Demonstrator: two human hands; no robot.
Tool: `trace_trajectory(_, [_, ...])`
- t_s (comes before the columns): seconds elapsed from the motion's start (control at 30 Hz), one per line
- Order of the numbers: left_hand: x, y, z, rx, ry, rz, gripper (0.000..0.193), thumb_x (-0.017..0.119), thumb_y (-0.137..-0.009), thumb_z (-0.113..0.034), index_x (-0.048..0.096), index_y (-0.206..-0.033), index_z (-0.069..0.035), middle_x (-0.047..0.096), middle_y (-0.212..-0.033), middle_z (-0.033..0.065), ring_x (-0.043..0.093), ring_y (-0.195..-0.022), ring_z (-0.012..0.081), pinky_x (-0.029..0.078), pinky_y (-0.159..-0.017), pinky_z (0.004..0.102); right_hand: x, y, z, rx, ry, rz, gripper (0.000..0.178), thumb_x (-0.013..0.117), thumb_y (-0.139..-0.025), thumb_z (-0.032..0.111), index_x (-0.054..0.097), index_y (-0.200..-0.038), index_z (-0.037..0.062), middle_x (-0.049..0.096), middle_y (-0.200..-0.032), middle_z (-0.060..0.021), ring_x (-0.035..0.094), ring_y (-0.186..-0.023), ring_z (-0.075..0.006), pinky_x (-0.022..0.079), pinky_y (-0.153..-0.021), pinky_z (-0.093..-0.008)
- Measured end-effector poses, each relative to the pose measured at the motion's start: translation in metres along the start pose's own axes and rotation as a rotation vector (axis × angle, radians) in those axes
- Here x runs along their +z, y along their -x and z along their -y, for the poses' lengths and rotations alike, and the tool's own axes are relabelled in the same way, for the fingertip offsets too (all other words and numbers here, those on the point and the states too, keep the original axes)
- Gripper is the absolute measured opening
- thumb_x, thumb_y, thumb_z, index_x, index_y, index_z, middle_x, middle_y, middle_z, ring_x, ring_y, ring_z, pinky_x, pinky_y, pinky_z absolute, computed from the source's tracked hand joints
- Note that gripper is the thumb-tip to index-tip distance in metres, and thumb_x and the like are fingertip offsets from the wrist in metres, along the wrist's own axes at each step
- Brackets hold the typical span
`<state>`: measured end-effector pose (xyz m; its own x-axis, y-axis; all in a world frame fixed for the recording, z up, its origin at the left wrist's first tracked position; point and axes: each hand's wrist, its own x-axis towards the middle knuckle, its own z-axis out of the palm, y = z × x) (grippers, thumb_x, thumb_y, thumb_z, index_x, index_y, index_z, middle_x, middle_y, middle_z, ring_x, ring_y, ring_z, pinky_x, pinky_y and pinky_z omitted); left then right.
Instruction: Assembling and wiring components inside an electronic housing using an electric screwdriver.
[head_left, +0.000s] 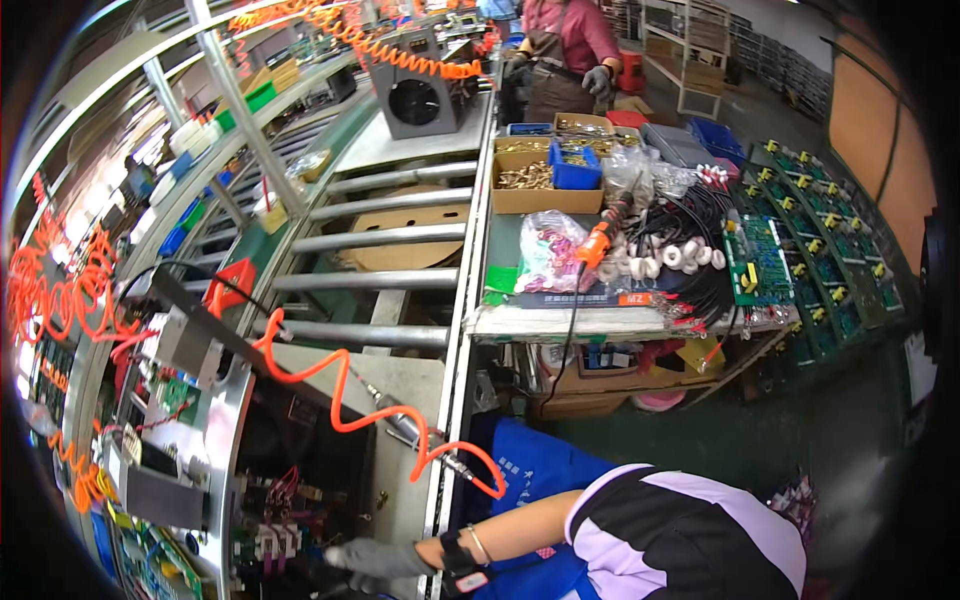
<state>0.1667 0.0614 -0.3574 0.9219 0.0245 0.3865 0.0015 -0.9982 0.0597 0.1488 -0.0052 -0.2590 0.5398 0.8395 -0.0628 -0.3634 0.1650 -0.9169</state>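
Observation:
My right hand (378, 560), in a grey glove with a black band at the wrist, reaches left into an open metal cabinet (222, 470) at the lower left. Its fingertips are blurred, beside white connectors (278, 542) with purplish wires; I cannot make out whether they hold anything. My left hand is not in view. Above my right hand, an inline power screwdriver (405, 428) hangs at a slant along the cabinet's edge. An orange coiled air hose (345, 408) loops around it. Green circuit boards (150, 560) sit at the cabinet's left side.
A roller conveyor (365, 282) runs away from me, with a grey fan housing (415, 85) farther along. To the right, a bench (620, 318) bears boxes of brass parts (525, 178), a bagged pink bundle (552, 255), cables and an orange tool (598, 245). A co-worker (570, 60) stands beyond.

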Motion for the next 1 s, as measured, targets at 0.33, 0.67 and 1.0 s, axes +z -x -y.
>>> trace_trajectory(0.33, [-0.054, 0.037, -0.028, -0.205, 0.246, -0.157, 0.026, 0.055, -0.091, -0.023, 0.062, -0.105, -0.002, 0.066, -0.096, 0.0109, 0.062, -0.085, 0.0226, 0.048, -0.085, 0.0367, -0.138, 0.225, 0.109, -0.711, 1.115, -0.893, 0.040, 0.062, -0.085, 0.017, 0.052, -0.122, 0.0030, 0.059, -0.103, -0.0143, 0.061, -0.091, -0.0250, 0.049, -0.079, -0.0355])
trace_trajectory(0.67, [-0.134, 0.088, -0.025, -0.498, 0.464, -0.310, 0.028, 0.057, -0.092, -0.024, 0.063, -0.107, 0.000, 0.066, -0.099, 0.0129, 0.063, -0.088, 0.0244, 0.049, -0.083, 0.0354, -0.386, 0.548, 0.176, 0.319, 0.884, -2.362, 0.041, 0.058, -0.083, 0.028, 0.058, -0.115, 0.0029, 0.059, -0.117, -0.0249, 0.057, -0.107, -0.0401, 0.046, -0.091, -0.0434])
trace_trajectory(1.0, [-0.193, 0.114, -0.019, -0.791, 0.505, -0.583, 0.027, 0.058, -0.094, -0.025, 0.064, -0.102, 0.001, 0.066, -0.097, 0.0152, 0.063, -0.087, 0.0266, 0.051, -0.080, 0.0338, -0.393, 0.503, 0.213, 0.392, 0.896, -2.231, 0.025, 0.062, -0.081, 0.024, 0.070, -0.088, 0.0014, 0.068, -0.089, -0.0220, 0.066, -0.088, -0.0361, 0.051, -0.078, -0.0410])
